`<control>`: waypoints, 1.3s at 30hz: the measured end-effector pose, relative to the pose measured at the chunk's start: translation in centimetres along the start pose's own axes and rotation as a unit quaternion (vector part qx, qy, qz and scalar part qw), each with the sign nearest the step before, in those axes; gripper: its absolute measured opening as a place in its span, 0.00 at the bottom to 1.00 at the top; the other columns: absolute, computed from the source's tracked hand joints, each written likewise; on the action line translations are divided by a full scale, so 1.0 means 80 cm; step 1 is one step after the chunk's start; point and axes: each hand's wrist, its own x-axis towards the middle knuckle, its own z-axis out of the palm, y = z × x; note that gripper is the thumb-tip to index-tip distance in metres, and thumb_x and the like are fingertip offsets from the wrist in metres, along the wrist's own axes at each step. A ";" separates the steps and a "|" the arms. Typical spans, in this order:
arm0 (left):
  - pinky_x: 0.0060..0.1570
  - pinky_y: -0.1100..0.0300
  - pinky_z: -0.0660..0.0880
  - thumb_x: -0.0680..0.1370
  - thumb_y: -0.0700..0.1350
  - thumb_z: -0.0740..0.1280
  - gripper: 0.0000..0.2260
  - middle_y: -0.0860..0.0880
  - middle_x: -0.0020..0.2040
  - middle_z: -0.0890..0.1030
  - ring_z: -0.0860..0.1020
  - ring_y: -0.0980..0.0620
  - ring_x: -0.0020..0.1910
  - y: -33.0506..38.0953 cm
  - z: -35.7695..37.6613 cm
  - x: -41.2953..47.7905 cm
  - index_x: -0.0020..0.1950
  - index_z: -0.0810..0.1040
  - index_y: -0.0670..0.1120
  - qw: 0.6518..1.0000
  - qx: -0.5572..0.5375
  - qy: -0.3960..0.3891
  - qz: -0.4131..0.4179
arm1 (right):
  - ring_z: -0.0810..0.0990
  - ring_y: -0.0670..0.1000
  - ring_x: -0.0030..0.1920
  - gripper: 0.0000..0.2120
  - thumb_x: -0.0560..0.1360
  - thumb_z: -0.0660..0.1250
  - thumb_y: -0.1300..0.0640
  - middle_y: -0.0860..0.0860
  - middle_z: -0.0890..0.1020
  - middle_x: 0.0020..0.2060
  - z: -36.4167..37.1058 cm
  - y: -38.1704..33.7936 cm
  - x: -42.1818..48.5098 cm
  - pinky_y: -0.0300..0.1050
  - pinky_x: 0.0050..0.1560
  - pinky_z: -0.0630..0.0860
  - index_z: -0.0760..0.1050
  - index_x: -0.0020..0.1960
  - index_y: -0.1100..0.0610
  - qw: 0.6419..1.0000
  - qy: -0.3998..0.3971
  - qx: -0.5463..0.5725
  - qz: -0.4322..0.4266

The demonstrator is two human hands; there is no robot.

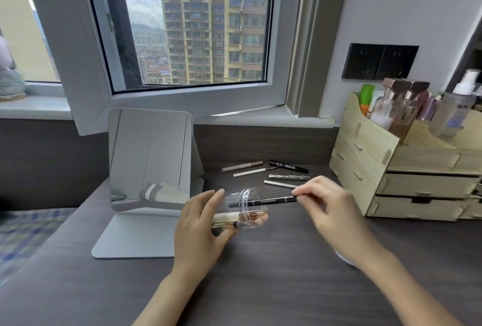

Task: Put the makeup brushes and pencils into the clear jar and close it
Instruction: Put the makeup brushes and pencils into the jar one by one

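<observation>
Left hand (200, 224) grips the clear jar (241, 211) tilted, mouth toward 3 o'clock — right hand (328, 200) pinches a black pencil (263, 201), apparently partway inside.

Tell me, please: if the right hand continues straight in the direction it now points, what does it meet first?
Probably the clear jar: the right hand points left, pushing a black pencil into its open mouth, held tilted by the left hand.

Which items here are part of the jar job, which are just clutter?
Job:
clear jar in left hand
black pencil in right hand, going into the jar mouth
loose pencils on the desk behind

Clutter:
mirror
wooden organizer with bottles
wall sockets
</observation>
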 end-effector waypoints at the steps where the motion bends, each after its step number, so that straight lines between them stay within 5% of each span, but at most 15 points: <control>1: 0.52 0.63 0.67 0.59 0.47 0.81 0.34 0.45 0.56 0.78 0.72 0.49 0.55 0.000 0.000 0.000 0.63 0.72 0.47 1.000 0.000 -0.001 0.002 | 0.75 0.44 0.39 0.05 0.70 0.70 0.68 0.50 0.79 0.35 0.015 -0.003 0.001 0.26 0.39 0.68 0.80 0.40 0.59 1.000 0.010 -0.012 -0.017; 6: 0.53 0.63 0.66 0.60 0.48 0.80 0.34 0.45 0.56 0.78 0.72 0.48 0.55 -0.004 0.001 0.001 0.63 0.71 0.48 1.000 -0.002 -0.012 0.006 | 0.71 0.36 0.34 0.06 0.68 0.70 0.57 0.43 0.75 0.30 0.062 -0.007 0.001 0.28 0.37 0.66 0.75 0.34 0.56 0.997 -0.025 -0.010 -0.071; 10: 0.53 0.65 0.65 0.60 0.47 0.80 0.34 0.45 0.57 0.78 0.73 0.48 0.55 -0.006 0.001 0.003 0.63 0.72 0.47 1.000 -0.005 -0.006 -0.009 | 0.79 0.52 0.38 0.08 0.73 0.66 0.60 0.53 0.82 0.35 0.055 0.031 0.027 0.44 0.39 0.73 0.79 0.35 0.59 0.996 0.043 0.078 0.030; 12: 0.53 0.66 0.64 0.59 0.47 0.81 0.35 0.45 0.57 0.78 0.73 0.48 0.55 -0.007 0.002 0.003 0.63 0.72 0.48 1.000 -0.003 -0.006 -0.016 | 0.79 0.58 0.43 0.08 0.74 0.65 0.62 0.57 0.83 0.39 0.057 0.074 0.050 0.48 0.43 0.72 0.81 0.40 0.61 0.990 0.067 -0.046 0.114; 16: 0.53 0.64 0.66 0.59 0.47 0.81 0.35 0.46 0.57 0.77 0.73 0.48 0.55 -0.009 0.002 0.004 0.63 0.72 0.48 1.000 0.003 -0.001 -0.024 | 0.73 0.61 0.58 0.14 0.76 0.62 0.51 0.57 0.80 0.55 0.068 0.136 0.073 0.50 0.55 0.72 0.79 0.56 0.56 0.933 -0.118 -0.278 0.198; 18: 0.53 0.64 0.66 0.59 0.46 0.81 0.35 0.46 0.57 0.77 0.73 0.48 0.55 -0.010 0.001 0.005 0.63 0.72 0.48 1.000 0.003 0.006 -0.027 | 0.73 0.58 0.58 0.15 0.76 0.62 0.47 0.55 0.80 0.55 0.075 0.146 0.071 0.49 0.55 0.73 0.80 0.55 0.53 0.913 -0.170 -0.324 0.180; 23: 0.54 0.62 0.68 0.59 0.46 0.81 0.35 0.45 0.56 0.78 0.73 0.48 0.56 -0.010 0.003 0.005 0.63 0.72 0.47 1.000 -0.003 0.008 -0.021 | 0.74 0.56 0.55 0.12 0.77 0.61 0.50 0.54 0.81 0.51 0.088 0.143 0.054 0.48 0.51 0.72 0.80 0.51 0.56 0.923 -0.137 -0.337 0.127; 28: 0.54 0.61 0.68 0.59 0.47 0.81 0.35 0.45 0.56 0.78 0.73 0.48 0.56 -0.010 0.002 0.005 0.63 0.72 0.47 1.000 -0.002 0.007 -0.014 | 0.77 0.54 0.37 0.07 0.76 0.63 0.55 0.51 0.80 0.33 0.054 0.114 0.046 0.46 0.37 0.69 0.76 0.40 0.54 0.975 -0.024 -0.101 0.197; 30: 0.54 0.61 0.68 0.59 0.47 0.81 0.34 0.45 0.56 0.78 0.73 0.48 0.56 -0.010 0.002 0.005 0.62 0.72 0.47 1.000 -0.007 0.015 -0.020 | 0.69 0.47 0.27 0.10 0.77 0.64 0.55 0.49 0.72 0.25 0.028 0.092 0.038 0.40 0.31 0.65 0.78 0.39 0.55 0.978 -0.001 0.039 0.203; 33: 0.55 0.63 0.66 0.58 0.46 0.81 0.34 0.45 0.55 0.78 0.73 0.49 0.55 -0.009 0.001 0.005 0.62 0.74 0.45 0.999 -0.013 0.022 -0.030 | 0.57 0.45 0.24 0.19 0.74 0.65 0.49 0.46 0.60 0.23 -0.010 0.060 0.020 0.41 0.29 0.57 0.79 0.40 0.65 0.956 0.020 0.189 0.225; 36: 0.54 0.62 0.67 0.58 0.46 0.81 0.34 0.46 0.55 0.78 0.73 0.49 0.55 -0.007 0.001 0.004 0.62 0.74 0.45 0.999 -0.012 0.023 -0.038 | 0.60 0.42 0.22 0.12 0.75 0.63 0.52 0.43 0.65 0.18 -0.035 0.028 0.003 0.35 0.26 0.60 0.82 0.40 0.56 0.959 -0.022 0.191 0.210; 39: 0.54 0.63 0.67 0.59 0.47 0.81 0.34 0.46 0.56 0.78 0.72 0.50 0.55 -0.005 0.000 0.004 0.63 0.73 0.47 0.999 -0.017 0.020 -0.031 | 0.70 0.41 0.25 0.11 0.77 0.62 0.57 0.40 0.76 0.23 -0.039 -0.001 -0.004 0.30 0.29 0.63 0.82 0.40 0.51 0.985 -0.072 0.078 0.133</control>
